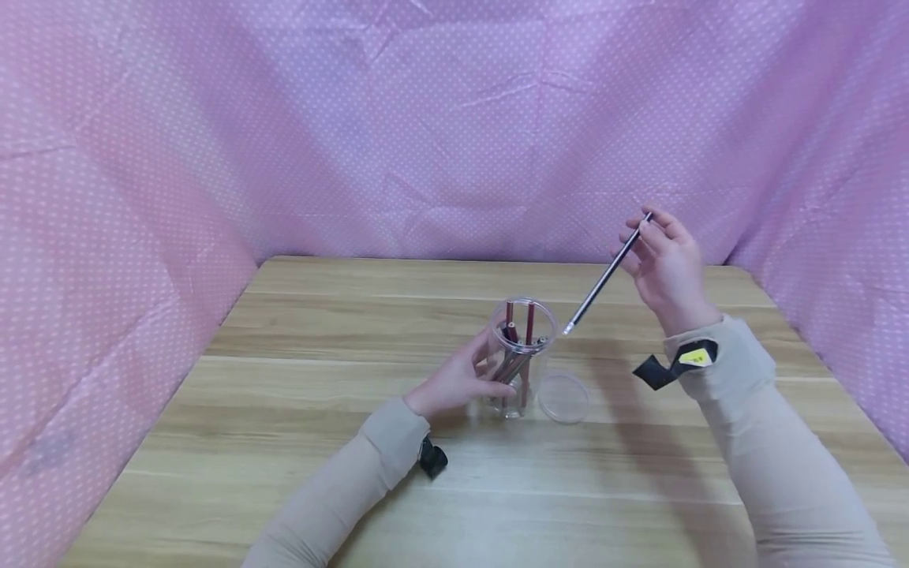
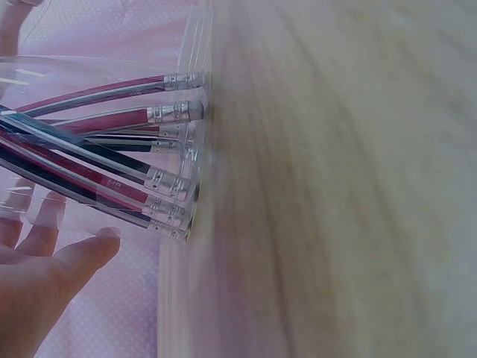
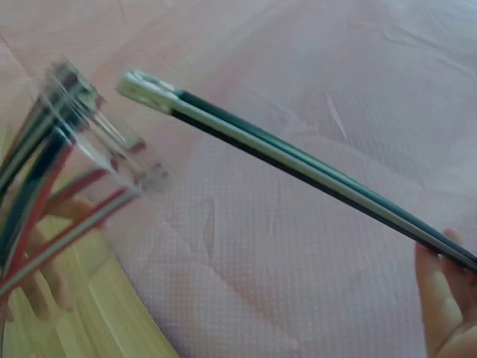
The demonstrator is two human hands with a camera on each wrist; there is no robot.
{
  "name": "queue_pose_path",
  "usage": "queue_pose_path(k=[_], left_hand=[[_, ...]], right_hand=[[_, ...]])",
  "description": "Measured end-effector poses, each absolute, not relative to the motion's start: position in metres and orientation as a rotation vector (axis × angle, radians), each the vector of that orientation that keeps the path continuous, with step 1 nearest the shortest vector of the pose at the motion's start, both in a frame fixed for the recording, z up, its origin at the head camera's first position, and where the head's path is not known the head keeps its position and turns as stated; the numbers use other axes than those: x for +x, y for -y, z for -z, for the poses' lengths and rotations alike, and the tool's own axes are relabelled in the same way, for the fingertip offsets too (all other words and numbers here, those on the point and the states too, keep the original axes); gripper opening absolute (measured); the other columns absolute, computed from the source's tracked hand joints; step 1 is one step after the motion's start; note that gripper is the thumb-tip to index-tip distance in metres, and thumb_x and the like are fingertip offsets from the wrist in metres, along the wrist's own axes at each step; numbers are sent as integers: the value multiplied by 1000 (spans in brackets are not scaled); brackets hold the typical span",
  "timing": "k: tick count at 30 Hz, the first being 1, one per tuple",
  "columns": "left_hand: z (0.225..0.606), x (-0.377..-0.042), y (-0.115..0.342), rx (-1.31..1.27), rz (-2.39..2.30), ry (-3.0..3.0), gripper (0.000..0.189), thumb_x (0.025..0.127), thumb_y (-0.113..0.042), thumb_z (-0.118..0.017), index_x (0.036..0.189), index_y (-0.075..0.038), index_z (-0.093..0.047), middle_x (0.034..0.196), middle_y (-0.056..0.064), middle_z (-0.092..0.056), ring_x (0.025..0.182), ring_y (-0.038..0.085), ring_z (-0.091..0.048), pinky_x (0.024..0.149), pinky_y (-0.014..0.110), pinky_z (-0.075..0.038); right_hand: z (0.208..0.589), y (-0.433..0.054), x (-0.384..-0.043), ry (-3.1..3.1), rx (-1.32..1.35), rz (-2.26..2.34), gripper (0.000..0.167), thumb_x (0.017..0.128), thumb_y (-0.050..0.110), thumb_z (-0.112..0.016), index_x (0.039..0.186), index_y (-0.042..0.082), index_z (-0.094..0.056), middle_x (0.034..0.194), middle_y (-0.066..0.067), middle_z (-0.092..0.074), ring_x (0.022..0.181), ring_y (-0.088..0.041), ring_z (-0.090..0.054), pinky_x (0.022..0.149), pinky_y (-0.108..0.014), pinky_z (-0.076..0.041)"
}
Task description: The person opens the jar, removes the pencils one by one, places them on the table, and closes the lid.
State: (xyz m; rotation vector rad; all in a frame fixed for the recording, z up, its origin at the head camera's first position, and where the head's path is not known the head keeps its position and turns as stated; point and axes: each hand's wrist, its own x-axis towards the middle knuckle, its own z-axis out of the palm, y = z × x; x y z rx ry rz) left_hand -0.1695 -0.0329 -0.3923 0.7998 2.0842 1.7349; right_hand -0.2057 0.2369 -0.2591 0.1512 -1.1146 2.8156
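My left hand [image 1: 458, 383] grips a clear plastic jar [image 1: 536, 364] that stands upright on the table. Inside it, several red and dark striped pencils [image 2: 123, 119] lean at different angles, their silver ferrules at the bottom in the left wrist view. Raised to the right of the jar, my right hand [image 1: 667, 268] pinches one dark pencil with silver stripes [image 3: 313, 171] near its upper end. That pencil slants down to the left, its ferrule end just beside the jar's rim and apart from it. A clear round lid [image 1: 564, 398] lies flat at the jar's right.
The wooden table [image 1: 284, 379] reaches back to a pink dotted cloth [image 1: 440, 142] that hangs behind it and on both sides. Black straps [image 1: 667, 367] with loose ends sit on the wrists.
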Motion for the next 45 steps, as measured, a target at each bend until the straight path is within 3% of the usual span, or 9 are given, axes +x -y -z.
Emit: queue_pose_path(k=[3, 9, 22, 25, 31, 37, 45], left_hand=[[392, -170, 32, 794, -1718, -2091, 100, 74, -2, -77, 151, -29, -19, 152, 2, -34, 141, 21, -30, 114, 45, -30], [380, -165, 33, 797, -1717, -2066, 101, 75, 2, -75, 153, -23, -16, 154, 8, -31, 142, 26, -27, 114, 49, -28], [367, -158, 36, 704, -1699, -2063, 100, 76, -1, -75, 152, -26, -16, 153, 7, -32, 143, 25, -24, 116, 45, -26], [367, -158, 36, 698, -1689, -2075, 100, 76, -2, -76, 152, -25, -17, 153, 6, -32, 143, 26, -25, 116, 44, -27], [366, -158, 36, 696, -1688, -2077, 99, 76, -1, -76, 152, -25, -17, 154, 5, -31, 143, 26, -24, 116, 44, -27], [366, -160, 37, 709, -1692, -2065, 98, 76, -1, -75, 152, -24, -18, 155, 4, -29, 143, 25, -23, 116, 44, -26], [366, -162, 38, 764, -1702, -2063, 96, 76, 0, -75, 152, -19, -19, 155, 5, -29, 143, 28, -24, 115, 47, -27]], right_hand=[[267, -247, -207, 1214, 161, -2908, 14, 93, -4, -50, 102, 3, -59, 86, -9, -65, 74, -19, -63, 65, -32, -59], [286, -255, -205, 1639, 239, -2830, 17, 95, 0, -50, 103, 11, -60, 89, -2, -68, 75, -14, -65, 67, -30, -60], [329, -268, -201, 2549, 291, -2194, 22, 98, 10, -49, 112, 26, -51, 93, 14, -64, 83, -4, -63, 66, -23, -57], [339, -272, -202, 2704, 292, -2041, 24, 99, 13, -48, 121, 19, -50, 93, 17, -63, 84, -4, -62, 66, -24, -57], [354, -281, -208, 2796, 254, -1953, 43, 99, 14, -47, 137, -3, -35, 95, 13, -62, 87, -7, -62, 68, -27, -58], [369, -289, -215, 2781, 220, -2007, 47, 100, 13, -45, 139, -7, -29, 104, -2, -60, 90, -9, -62, 77, -34, -59], [384, -299, -223, 2723, 115, -2193, 51, 100, 13, -44, 142, -8, -23, 98, 5, -62, 88, -6, -62, 78, -31, -59]])
